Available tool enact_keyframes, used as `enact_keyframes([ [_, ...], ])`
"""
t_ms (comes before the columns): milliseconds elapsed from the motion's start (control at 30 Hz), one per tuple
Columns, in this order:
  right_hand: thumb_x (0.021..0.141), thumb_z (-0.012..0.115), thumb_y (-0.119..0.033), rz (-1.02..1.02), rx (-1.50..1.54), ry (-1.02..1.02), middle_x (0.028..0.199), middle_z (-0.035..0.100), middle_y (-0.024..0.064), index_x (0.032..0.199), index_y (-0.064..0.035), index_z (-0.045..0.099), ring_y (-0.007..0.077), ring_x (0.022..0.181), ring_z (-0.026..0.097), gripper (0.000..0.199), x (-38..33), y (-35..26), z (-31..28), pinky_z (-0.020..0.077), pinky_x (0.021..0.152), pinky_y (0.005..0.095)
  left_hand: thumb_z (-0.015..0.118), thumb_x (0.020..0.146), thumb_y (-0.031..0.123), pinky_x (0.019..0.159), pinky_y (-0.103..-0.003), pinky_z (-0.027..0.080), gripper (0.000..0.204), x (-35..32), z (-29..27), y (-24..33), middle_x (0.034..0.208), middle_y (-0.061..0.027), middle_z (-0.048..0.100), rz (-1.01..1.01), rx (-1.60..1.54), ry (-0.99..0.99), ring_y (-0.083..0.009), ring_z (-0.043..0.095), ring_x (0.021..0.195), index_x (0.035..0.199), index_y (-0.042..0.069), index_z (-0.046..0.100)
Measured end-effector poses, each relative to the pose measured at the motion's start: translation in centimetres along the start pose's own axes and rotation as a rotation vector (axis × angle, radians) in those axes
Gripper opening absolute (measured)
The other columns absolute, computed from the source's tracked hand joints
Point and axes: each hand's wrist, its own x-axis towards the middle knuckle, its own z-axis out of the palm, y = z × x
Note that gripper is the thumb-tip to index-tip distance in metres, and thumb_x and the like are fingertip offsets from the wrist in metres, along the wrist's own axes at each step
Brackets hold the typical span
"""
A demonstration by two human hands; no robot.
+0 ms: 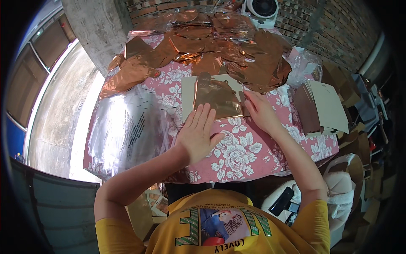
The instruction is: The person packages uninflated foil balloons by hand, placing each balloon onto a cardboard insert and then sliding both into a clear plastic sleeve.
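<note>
A copper-coloured foil balloon (215, 98), flat and shiny, lies on a beige card (188, 86) in the middle of the table. My left hand (196, 133) rests palm down at the lower left of the balloon, its fingers stretched out over the lower edge and its thumb apart. At the card's right edge is my right hand (260, 111), its fingers slightly bent and apart, with the tips touching near the edge. Part of that edge is hidden under the right fingers.
Copper foil pieces (264, 55) are heaped along the back of the flowered tablecloth (237, 154). Clear plastic bags (127, 131) lie at left, beige cards (327, 106) at right. A white fan (262, 10) stands behind; a phone (281, 201) lies on a seat below.
</note>
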Motion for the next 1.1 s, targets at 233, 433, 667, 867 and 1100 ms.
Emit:
enact_keyframes([
  [233,0.092,0.063,-0.022,0.034,-0.095,0.022,0.117,0.059,0.0159,0.122,-0.0002,0.059,0.0352,0.112,0.053,0.037,0.3,-0.9,0.7,0.0454,0.096,0.042,0.055,0.098,0.035,0.118,-0.047,0.023,0.066,0.7,-0.7,-0.8,0.153,-0.0275,0.029,-0.007,-0.216,0.147,-0.0401,0.024,0.145,0.147,-0.003,0.033],
  [433,0.088,0.067,-0.021,-0.044,-0.185,0.093,0.119,0.059,0.014,0.118,0.0005,0.06,0.0344,0.112,0.053,0.038,0.1,-1.0,1.2,0.0458,0.096,0.0419,0.058,0.093,0.012,0.108,-0.04,0.039,0.053,1.7,-3.0,-3.5,0.137,-0.0289,0.045,-0.236,-0.487,0.196,-0.042,0.047,0.127,0.139,-0.007,0.041],
  [667,0.088,0.068,-0.021,-0.042,-0.189,0.112,0.119,0.059,0.0136,0.118,-0.0003,0.061,0.0339,0.112,0.053,0.038,-0.2,-1.0,1.4,0.0458,0.096,0.0419,0.06,0.092,0.013,0.104,-0.039,0.042,0.048,2.0,-2.1,-2.8,0.132,-0.026,0.049,-0.03,-0.333,0.264,-0.0396,0.053,0.119,0.136,-0.002,0.048],
  [867,0.09,0.066,-0.019,-0.005,-0.181,0.105,0.12,0.058,0.0136,0.123,-0.0023,0.06,0.0342,0.109,0.055,0.037,0.1,-1.3,1.0,0.046,0.095,0.0405,0.055,0.098,0.035,0.112,-0.045,0.035,0.054,1.1,0.9,-2.1,0.145,-0.0226,0.043,0.029,0.006,0.172,-0.0384,0.041,0.135,0.143,0.009,0.045],
  [1100,0.091,0.065,-0.018,0.305,0.182,0.088,0.109,0.065,0.011,0.127,0.0003,0.058,0.0208,0.093,0.063,0.041,1.6,0.5,1.2,0.0502,0.082,0.0317,0.052,0.099,0.037,0.114,-0.046,0.031,0.055,1.2,1.3,-1.8,0.147,-0.0255,0.041,0.051,0.089,0.163,-0.0395,0.039,0.138,0.144,0.007,0.043],
])
